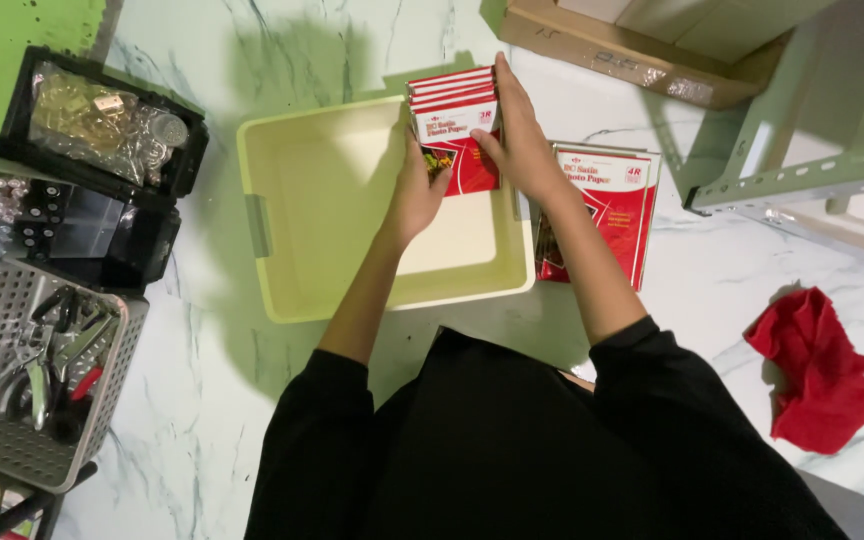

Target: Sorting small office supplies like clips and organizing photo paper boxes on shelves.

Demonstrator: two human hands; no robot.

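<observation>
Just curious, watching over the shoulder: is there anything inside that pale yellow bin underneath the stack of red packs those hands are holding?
Nothing visible. Both the left hand and right hand hold the stack of red paper packs over the pale yellow bin, whose visible floor is bare. The part under the hands and packs is hidden.

1. The pale yellow bin is open on top, its left half bare.
2. A stack of red packets and both hands fill its far right corner.
3. Larger red packets lie just right of the bin.
4. Left, a grey basket and black tray crowd the floor.
</observation>
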